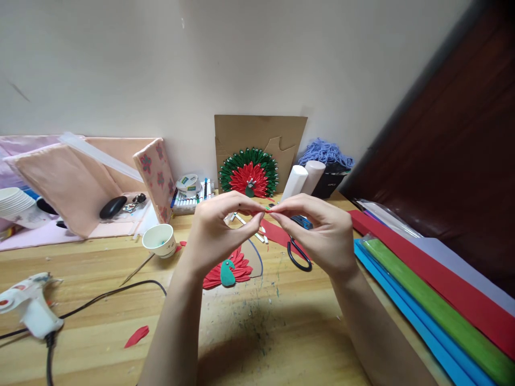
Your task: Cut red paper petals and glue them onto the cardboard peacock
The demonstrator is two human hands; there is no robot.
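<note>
My left hand (219,228) and my right hand (322,233) are raised over the wooden table (281,332), fingertips meeting. Both pinch a small red paper piece (266,212) between thumbs and forefingers. Below them lies a half-made paper peacock (227,271) with red petals and a teal body. Black-handled scissors (298,252) lie just under my right hand, on a red paper strip (277,231). A finished green and red paper peacock (248,172) leans on cardboard (259,134) at the back.
A white glue gun (28,305) with a black cord lies at the left. A paper cup (160,239) stands left of my hands, a red petal (135,336) lies in front. Coloured paper sheets (434,300) stretch along the right. Markers (191,201), blue yarn (325,153) and pink fabric (68,179) line the wall.
</note>
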